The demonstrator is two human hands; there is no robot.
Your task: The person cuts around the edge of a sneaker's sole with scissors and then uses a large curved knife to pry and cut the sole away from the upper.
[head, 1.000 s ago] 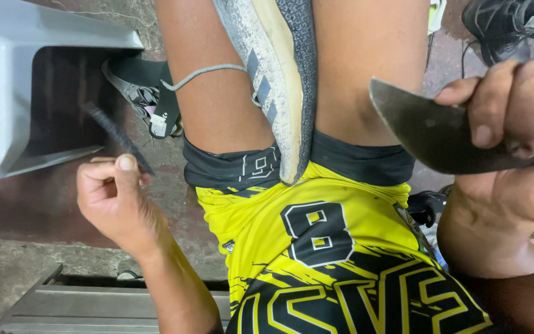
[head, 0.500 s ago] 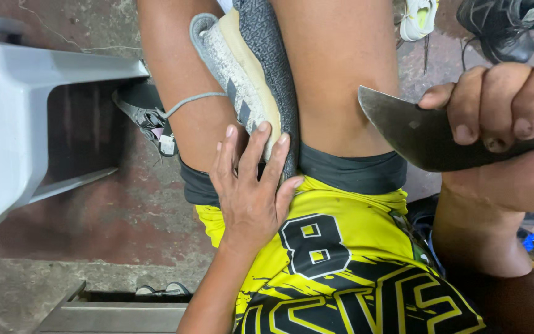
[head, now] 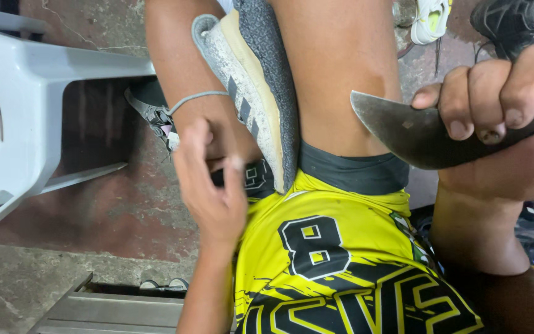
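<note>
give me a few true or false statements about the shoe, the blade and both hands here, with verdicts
1. The shoe is clamped between the person's knees. True.
2. The right hand holds a curved metal blade. True.
3. The blade is cutting into the shoe's sole. False: the blade is held off to the side, apart from the shoe.
4. The left hand grips a hammer. False: no hammer is in view; the left hand is beside the shoe near the left knee, fingers curled.
5. A grey plastic chair stands beside the person's left leg. True.
6. The shorts are plain white. False: they are yellow with black markings.
</note>
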